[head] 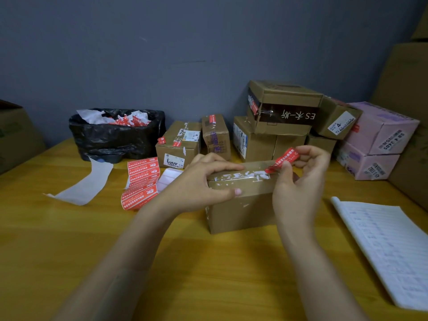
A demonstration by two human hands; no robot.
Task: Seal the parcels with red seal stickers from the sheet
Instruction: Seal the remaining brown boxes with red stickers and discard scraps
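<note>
Head view showed a brown parcel (243, 212) standing on the wooden worktop (208, 274) in front of the person. The left hand (203, 181) pressed on its left end, fingers (228, 167) stretched straight along the top and the thumb flat on the front face. The right hand (301, 181) pinched a red seal sticker (283, 159) between thumb and curled fingers at the parcel's right end; the sticker's lower tip touched the taped top seam, the rest tilted up. The folded sticker sheet (141, 181) lay on the worktop just left of the parcel. A white backing strip (85, 184) trailed from a black bin bag (111, 137) of scraps. More brown parcels (282, 105) and pink boxes (379, 135) were stacked behind, and a notebook (389, 251) lay at the right.
</note>
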